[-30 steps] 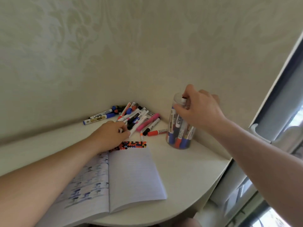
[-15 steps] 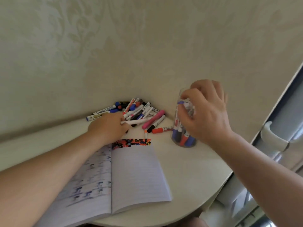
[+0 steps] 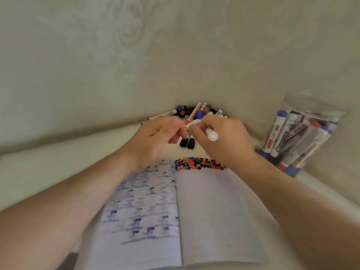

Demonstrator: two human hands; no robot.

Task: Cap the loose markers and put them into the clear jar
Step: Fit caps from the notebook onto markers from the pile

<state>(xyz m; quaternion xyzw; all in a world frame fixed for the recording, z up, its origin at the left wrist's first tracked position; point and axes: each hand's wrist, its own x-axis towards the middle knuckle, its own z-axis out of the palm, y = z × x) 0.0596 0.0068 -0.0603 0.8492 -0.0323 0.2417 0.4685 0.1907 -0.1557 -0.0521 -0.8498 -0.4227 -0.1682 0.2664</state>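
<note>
My right hand pinches a white marker just above the table, its round end pointing toward me. My left hand meets it from the left, fingertips curled at the marker's far end near a small white and orange piece; what those fingers hold is hidden. A pile of loose markers lies behind both hands in the corner, and two black-capped ones poke out under my fingers. The clear jar stands at the right, filled with several capped markers.
An open notebook lies in front of me, with blue marks on its left page and a band of coloured dots along the top. The pale table ends at patterned walls behind and to the right of the jar.
My right hand left the jar and came left to the pile, where it now holds a white marker. My left hand lifted from the pile to meet it. The view tilted down and closer.
</note>
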